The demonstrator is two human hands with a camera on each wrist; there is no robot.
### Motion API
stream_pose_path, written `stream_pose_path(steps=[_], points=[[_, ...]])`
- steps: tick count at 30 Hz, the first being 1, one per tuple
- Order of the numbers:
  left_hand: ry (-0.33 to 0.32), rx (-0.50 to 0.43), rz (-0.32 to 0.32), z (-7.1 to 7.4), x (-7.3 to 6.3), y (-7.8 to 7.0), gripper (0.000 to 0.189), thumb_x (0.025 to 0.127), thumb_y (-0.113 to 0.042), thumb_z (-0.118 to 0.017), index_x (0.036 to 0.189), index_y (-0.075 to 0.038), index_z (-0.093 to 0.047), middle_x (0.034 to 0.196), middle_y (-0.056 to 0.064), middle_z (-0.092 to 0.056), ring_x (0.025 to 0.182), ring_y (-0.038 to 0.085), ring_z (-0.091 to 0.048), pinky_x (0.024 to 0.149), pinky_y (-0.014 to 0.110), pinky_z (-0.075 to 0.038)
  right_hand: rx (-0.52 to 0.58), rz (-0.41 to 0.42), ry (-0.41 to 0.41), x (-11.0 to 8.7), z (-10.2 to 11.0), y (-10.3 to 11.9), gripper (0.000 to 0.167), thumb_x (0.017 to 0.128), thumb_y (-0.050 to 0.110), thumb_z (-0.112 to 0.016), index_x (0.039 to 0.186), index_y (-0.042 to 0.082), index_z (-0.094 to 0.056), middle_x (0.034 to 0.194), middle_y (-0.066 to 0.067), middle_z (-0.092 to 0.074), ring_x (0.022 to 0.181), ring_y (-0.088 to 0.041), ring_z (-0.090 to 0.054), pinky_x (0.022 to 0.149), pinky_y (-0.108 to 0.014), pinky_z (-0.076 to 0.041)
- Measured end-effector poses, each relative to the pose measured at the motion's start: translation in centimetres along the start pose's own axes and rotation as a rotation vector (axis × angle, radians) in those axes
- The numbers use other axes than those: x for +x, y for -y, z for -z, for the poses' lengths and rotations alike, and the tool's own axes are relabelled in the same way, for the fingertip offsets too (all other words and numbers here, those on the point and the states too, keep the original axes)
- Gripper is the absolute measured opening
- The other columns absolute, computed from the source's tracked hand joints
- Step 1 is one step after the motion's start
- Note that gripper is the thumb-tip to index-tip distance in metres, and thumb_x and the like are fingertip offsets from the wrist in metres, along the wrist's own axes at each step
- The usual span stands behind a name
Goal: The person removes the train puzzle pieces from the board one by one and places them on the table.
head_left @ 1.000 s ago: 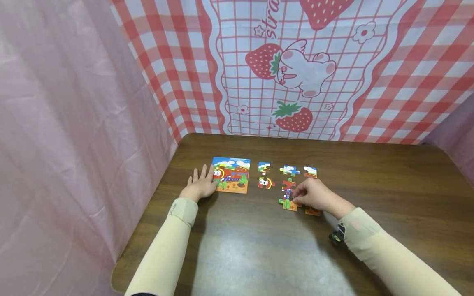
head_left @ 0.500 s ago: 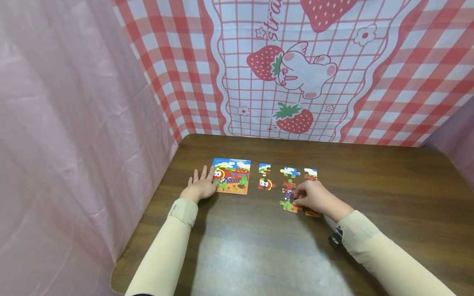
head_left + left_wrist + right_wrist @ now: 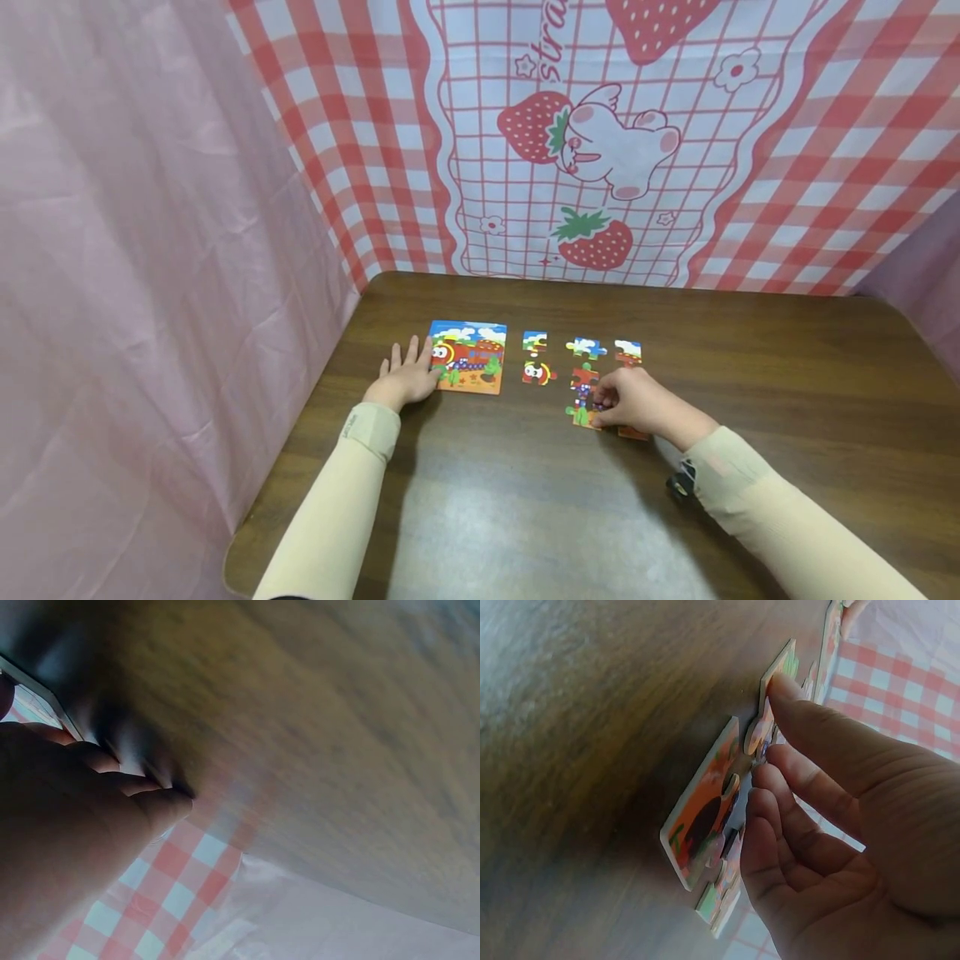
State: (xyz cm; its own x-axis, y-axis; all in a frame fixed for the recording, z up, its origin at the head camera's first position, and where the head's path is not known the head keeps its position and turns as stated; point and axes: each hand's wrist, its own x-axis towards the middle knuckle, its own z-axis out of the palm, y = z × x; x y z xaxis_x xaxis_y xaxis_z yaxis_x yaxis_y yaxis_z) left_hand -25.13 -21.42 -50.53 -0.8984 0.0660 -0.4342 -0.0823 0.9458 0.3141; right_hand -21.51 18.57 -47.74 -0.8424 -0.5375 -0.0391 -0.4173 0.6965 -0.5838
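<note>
My left hand lies with fingers spread on the table, thumb over the left edge of a square train picture board. My right hand bends over the puzzle pieces at right, its thumb and fingertips pinching an orange and green cactus piece. That piece adjoins a red train piece above it. In the right wrist view, the thumb presses the orange piece, while the other fingers curl by the purple part. An orange corner piece lies closer to that camera; in the head view my hand partly covers it.
A cloud piece and a sky-and-roof piece lie above the right hand. Between the board and the hand sit a sky piece and an eyed face piece. Checked cloth hangs behind the wooden table.
The right thumb has slid slightly down and toward the lower edge of the cactus piece. The left hand stays on the board's edge, and the other pieces keep their places.
</note>
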Motion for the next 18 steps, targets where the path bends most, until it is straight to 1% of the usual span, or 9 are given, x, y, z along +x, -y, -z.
stream_pose_path(steps=[5,9,18], points=[[0.006,0.015,0.007,-0.08,0.36,0.07,0.072,0.109,-0.046,-0.031,0.163,-0.023,0.010,0.167,0.008,0.018,0.147,0.043,0.023,0.116,0.059,0.009,0.015,-0.004,0.009,0.13,0.01,-0.17,0.022,0.074,0.015,-0.093,0.084,0.008,-0.074,0.074,0.006,-0.064,0.072,-0.010,-0.059,0.067,-0.032,-0.053],[0.000,0.014,0.003,-0.12,0.33,0.03,0.071,0.109,-0.046,-0.030,0.163,-0.021,0.009,0.167,0.009,0.017,0.147,0.042,0.022,0.116,0.059,0.009,0.016,-0.003,0.011,0.13,0.02,-0.20,0.021,0.074,0.014,-0.093,0.083,0.008,-0.074,0.074,0.007,-0.064,0.071,-0.010,-0.059,0.067,-0.032,-0.053],[-0.029,-0.004,-0.018,0.12,-0.53,-0.20,0.072,0.109,-0.044,-0.034,0.165,-0.018,0.003,0.169,0.012,0.011,0.148,0.045,0.019,0.116,0.061,0.008,0.027,-0.015,0.018,0.17,-0.02,-0.29,0.020,0.075,0.015,-0.092,0.083,0.008,-0.074,0.074,0.007,-0.063,0.072,-0.011,-0.059,0.067,-0.033,-0.052]])
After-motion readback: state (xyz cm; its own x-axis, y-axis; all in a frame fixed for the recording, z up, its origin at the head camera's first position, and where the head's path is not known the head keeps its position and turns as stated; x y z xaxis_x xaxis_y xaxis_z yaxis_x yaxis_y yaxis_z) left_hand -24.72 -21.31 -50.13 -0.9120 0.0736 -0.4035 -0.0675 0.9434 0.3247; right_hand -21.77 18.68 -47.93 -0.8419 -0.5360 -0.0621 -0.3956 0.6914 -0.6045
